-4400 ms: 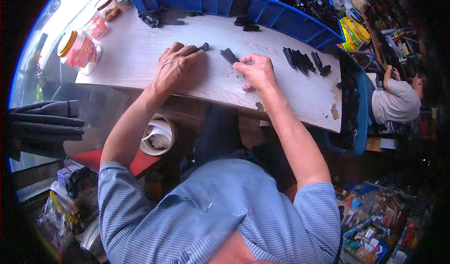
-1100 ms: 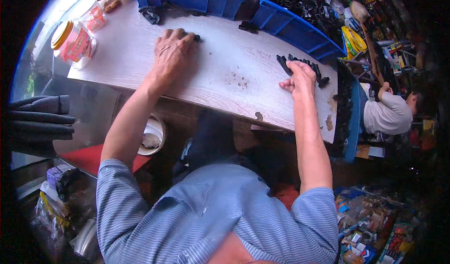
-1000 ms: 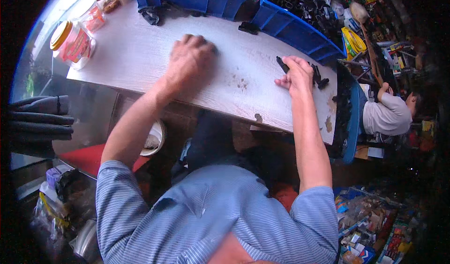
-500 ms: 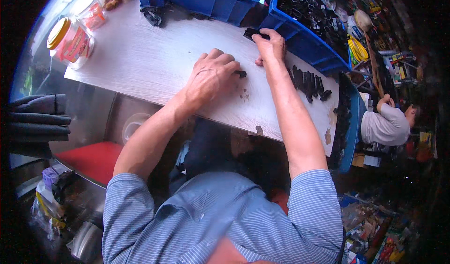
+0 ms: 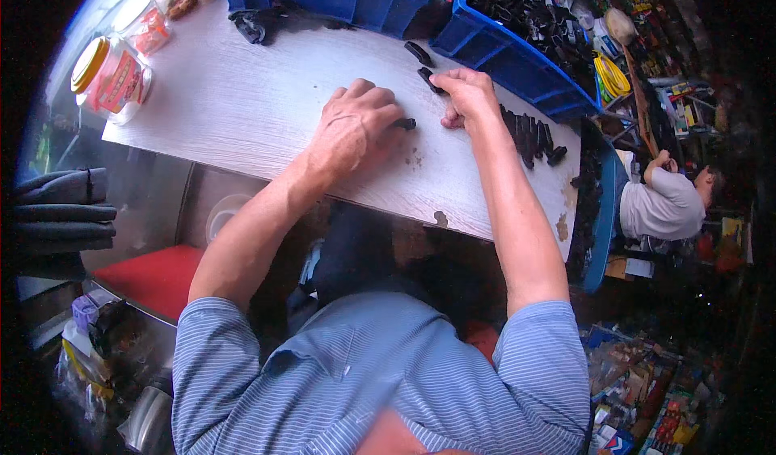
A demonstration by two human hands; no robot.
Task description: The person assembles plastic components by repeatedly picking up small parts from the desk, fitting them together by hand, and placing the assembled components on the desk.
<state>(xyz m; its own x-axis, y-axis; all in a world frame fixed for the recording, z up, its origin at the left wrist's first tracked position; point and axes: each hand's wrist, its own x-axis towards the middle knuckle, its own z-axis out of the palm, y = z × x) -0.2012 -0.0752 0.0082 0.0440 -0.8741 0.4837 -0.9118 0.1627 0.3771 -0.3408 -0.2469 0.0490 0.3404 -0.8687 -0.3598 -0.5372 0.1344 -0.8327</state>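
Observation:
My left hand (image 5: pixel 356 124) is curled over the white tabletop (image 5: pixel 267 107), its fingers closed on a small black part (image 5: pixel 406 124) whose end pokes out on the right. Most of that part is hidden under the fingers. My right hand (image 5: pixel 469 98), farther right, pinches a short black plastic piece (image 5: pixel 431 81) between thumb and forefinger, low over the table. A similar loose black piece (image 5: pixel 418 53) lies just beyond it, near the blue bin. To the right of my right wrist, several black pieces (image 5: pixel 529 136) lie side by side in a row.
A blue bin (image 5: pixel 517 71) heaped with black parts stands at the far right edge. Another blue bin (image 5: pixel 323 1) is at the back. Lidded jars (image 5: pixel 113 79) stand at the left. A person (image 5: pixel 663 200) sits off to the right, beyond a blue tray (image 5: pixel 606 221).
My right hand has come slightly nearer with a black piece in its fingertips, and a second piece now shows behind it. My left hand has barely moved.

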